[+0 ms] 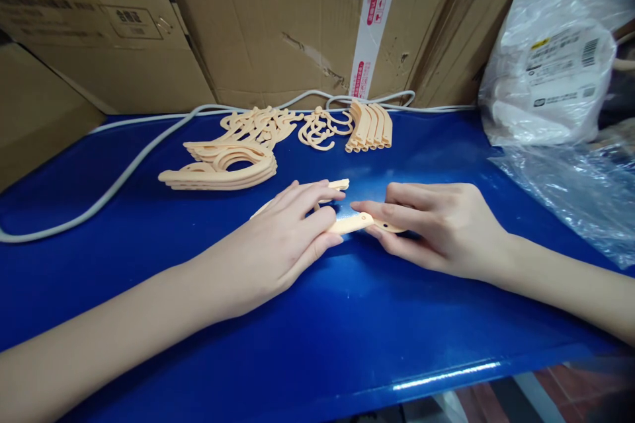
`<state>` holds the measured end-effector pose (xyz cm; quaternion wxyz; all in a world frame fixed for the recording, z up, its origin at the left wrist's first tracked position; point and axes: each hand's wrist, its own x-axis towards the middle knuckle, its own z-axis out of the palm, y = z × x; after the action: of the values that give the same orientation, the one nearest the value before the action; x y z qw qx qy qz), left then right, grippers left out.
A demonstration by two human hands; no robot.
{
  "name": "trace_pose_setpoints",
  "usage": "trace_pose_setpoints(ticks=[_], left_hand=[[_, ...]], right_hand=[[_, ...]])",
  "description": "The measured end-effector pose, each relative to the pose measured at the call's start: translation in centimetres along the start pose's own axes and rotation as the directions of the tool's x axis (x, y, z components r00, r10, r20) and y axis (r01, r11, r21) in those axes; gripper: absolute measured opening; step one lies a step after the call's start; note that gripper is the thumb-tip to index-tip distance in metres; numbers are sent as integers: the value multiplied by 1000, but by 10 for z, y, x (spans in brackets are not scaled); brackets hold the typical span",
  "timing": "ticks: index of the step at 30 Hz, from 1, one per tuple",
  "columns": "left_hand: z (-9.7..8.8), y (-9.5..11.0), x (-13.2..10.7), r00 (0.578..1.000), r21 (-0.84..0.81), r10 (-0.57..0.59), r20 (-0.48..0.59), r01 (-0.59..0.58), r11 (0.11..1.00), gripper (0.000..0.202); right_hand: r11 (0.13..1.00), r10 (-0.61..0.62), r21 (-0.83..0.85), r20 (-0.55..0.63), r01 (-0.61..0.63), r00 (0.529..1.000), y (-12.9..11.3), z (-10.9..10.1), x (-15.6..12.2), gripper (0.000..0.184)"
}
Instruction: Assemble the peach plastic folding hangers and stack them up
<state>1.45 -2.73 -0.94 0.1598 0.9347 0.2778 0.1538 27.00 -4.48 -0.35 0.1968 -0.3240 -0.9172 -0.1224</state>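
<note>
The beige frame [353, 222] is at the middle of the counter [317, 350], its right end meeting a beige arm [394, 228]; whether they are joined cannot be told. The left hand [280, 238] has its grip closed over the frame, presumably to steady it. The right hand [441, 225] grips the arm between thumb and fingers, apparently for alignment. Farther left, stacked frames [223, 177] nest, likely saving space. Along the far side, loose pieces [262, 122], hooks [317, 135] and spare arms [370, 129] are grouped, presumably by type.
</note>
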Motion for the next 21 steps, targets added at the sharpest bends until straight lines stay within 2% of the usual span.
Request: trace_pose_setpoints(ticks=[3,10,15,21], left_hand=[[1,-1,1,1000,2,8,4,-8,1000,31],[-4,2,-2,998,-66,10,64,-6,998,27],[-8,-2,-4,997,-149,-72,19,74,986,28],[-5,-12,-1,991,-128,-98,-91,86,988,24]], right_hand=[[999,-19,27,15,19,1000,3,1,0,31],[986,-151,81,29,148,988,12,2,3,42],[959,-214,199,41,202,976,17,-1,1,54],[953,-231,208,37,218,972,16,-2,2,49]])
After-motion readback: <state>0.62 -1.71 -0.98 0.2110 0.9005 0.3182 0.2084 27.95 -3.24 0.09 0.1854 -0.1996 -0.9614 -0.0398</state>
